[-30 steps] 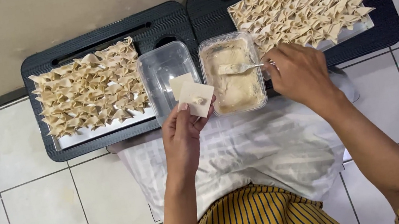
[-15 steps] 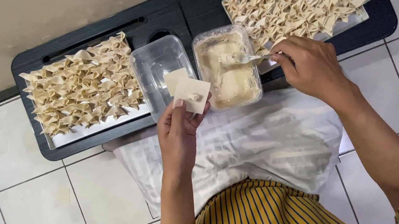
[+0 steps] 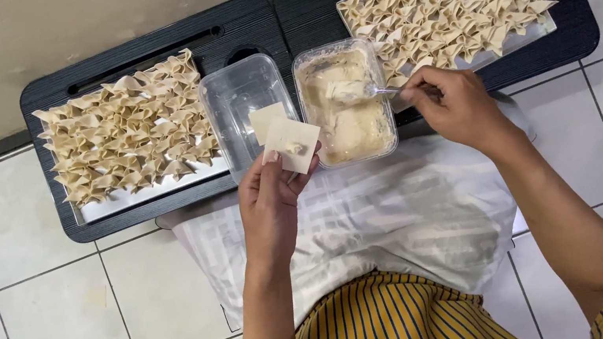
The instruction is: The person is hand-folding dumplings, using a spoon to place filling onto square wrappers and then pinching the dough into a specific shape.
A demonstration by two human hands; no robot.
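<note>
At twelve o'clock two trays hold folded dumplings; left hand (image 3: 269, 206) pinches a filled wrapper (image 3: 291, 145), unfolded; right hand (image 3: 455, 106) grips a spoon (image 3: 357, 91).

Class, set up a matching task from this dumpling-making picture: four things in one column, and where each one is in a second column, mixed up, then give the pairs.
Things
1. Square wrapper
2. Spoon
3. Clear tub
4. White cloth

Places
A. Over the person's lap
B. In the right hand, tip in the filling tub
C. On the left hand, a dab of filling on it
D. Between the left tray and the filling tub

Pairs: 1-C, 2-B, 3-D, 4-A
</note>
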